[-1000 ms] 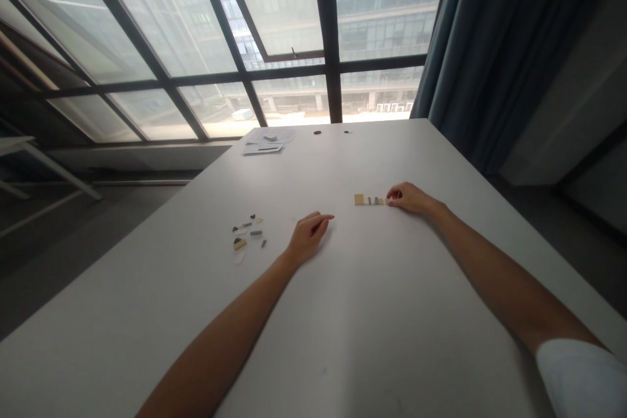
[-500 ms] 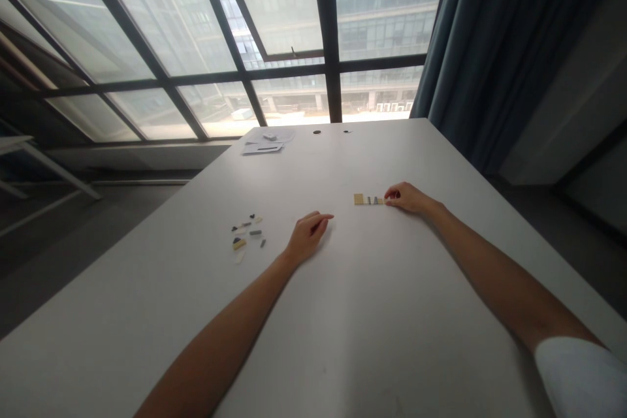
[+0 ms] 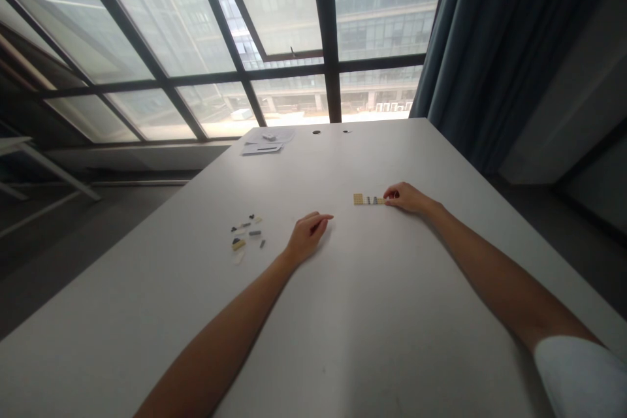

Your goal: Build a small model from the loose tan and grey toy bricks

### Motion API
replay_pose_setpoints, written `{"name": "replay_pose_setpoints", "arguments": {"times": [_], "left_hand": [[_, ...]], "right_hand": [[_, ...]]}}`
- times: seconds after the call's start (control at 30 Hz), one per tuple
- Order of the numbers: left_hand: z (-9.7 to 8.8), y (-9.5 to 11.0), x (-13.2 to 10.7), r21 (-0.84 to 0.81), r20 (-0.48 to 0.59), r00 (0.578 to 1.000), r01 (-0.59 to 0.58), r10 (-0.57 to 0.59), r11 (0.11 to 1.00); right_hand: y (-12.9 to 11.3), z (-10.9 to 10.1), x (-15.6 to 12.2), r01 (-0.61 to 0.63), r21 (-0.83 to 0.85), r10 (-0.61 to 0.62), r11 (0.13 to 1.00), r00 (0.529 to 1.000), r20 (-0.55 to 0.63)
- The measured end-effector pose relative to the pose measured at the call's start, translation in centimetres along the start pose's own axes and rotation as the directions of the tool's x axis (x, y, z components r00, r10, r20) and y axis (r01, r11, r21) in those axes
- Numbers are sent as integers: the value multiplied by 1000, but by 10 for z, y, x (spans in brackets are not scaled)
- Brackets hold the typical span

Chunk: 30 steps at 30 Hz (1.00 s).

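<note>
A small tan building-brick assembly (image 3: 359, 199) lies on the white table, with grey and pale pieces along its narrower right part. At that right end, the bent thumb and fingers of my right hand (image 3: 404, 198) close on it and cover its tip. My left hand (image 3: 307, 235) rests on the table to the left of the assembly, apart from it. Its index finger points right, the thumb lies below, and nothing shows in it. Farther left are several loose bricks: a tan brick (image 3: 238, 244), a long grey piece (image 3: 255, 233) and a small grey piece (image 3: 262, 243).
Papers (image 3: 262, 149) with a small white object on them lie at the table's far left corner. Near the far edge are a dark round disc (image 3: 316, 132) and a small dark item (image 3: 345, 132). Windows stand beyond, and a blue curtain (image 3: 455, 59) hangs at the right.
Almost nothing differs. The right hand stays at the end of the brick assembly, and the left hand rests in the same place; the view has shifted very slightly.
</note>
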<state>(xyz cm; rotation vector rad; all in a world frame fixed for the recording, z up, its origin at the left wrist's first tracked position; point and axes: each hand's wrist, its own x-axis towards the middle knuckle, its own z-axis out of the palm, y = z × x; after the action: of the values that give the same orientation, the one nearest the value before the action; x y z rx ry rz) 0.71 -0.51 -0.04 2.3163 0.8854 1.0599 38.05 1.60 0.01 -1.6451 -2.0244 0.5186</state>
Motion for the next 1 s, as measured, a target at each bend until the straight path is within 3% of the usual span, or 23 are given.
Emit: {"name": "replay_pose_setpoints", "arguments": {"times": [1.0], "left_hand": [[-1,2,0,0,18,1000,24,-24,1000]], "right_hand": [[2,1,1,0,4,0,1000,1000,12]]}}
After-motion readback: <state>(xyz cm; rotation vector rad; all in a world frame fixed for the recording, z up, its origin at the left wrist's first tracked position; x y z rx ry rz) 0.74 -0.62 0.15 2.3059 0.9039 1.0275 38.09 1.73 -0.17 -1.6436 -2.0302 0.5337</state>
